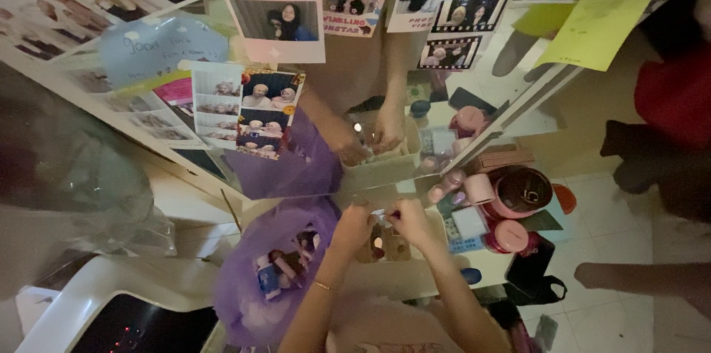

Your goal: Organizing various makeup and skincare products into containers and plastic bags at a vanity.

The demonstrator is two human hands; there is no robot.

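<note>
My left hand (354,224) and my right hand (409,221) meet over a white open box (400,275) on a small table in front of a mirror. Both have their fingers closed on a small pale item (382,214) pinched between them; it is too small and blurred to identify. A thin bracelet (323,286) circles my left wrist. Small brown things lie inside the box under the hands. A purple gauzy bag (255,297) holding small bottles sits just left of my left hand. The mirror (355,64) repeats both hands above.
Pink round jars (521,191) and a pink cup (478,188) crowd the table to the right, with a black pouch (535,273) beside them. Photo strips (269,112) and a yellow note (601,23) are stuck on the mirror. Another person in red (675,94) stands at the far right.
</note>
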